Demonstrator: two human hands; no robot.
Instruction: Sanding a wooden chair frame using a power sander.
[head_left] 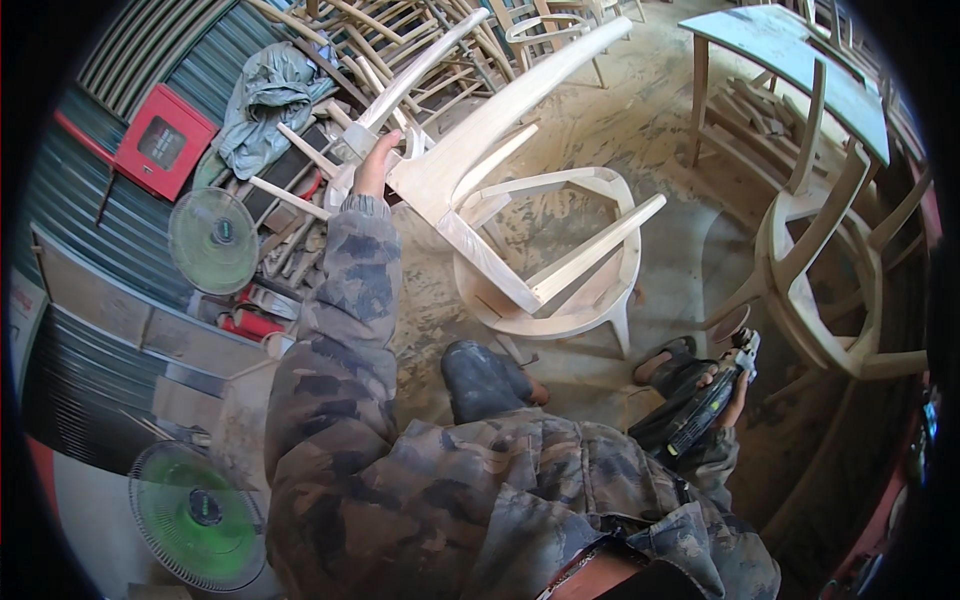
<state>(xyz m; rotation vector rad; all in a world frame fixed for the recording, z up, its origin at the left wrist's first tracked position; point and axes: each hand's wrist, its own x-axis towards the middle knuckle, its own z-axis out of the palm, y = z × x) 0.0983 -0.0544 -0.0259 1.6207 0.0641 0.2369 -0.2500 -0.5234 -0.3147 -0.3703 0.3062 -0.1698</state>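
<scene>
A pale, unpainted wooden chair frame (520, 103) leans tilted in front of me. My left hand (373, 168), arm stretched forward, is closed around its upper left part; the fingers are partly hidden behind the wood. Beneath it stands another pale wooden frame with a rounded seat ring (632, 265), and the tilted chair appears to rest on it. My right hand (735, 400) is wrapped around a dark angle grinder (698, 415) low at my right side. A round disc (731, 323) sits at the grinder's far end, apart from the chair.
Another wooden chair frame (800, 270) stands close on the right, with a pale-topped table (790, 50) behind it. Stacked chair parts (430, 50) fill the back. Two fans (213, 240), a red box (165, 142) and a grey cloth (265, 105) are on the left.
</scene>
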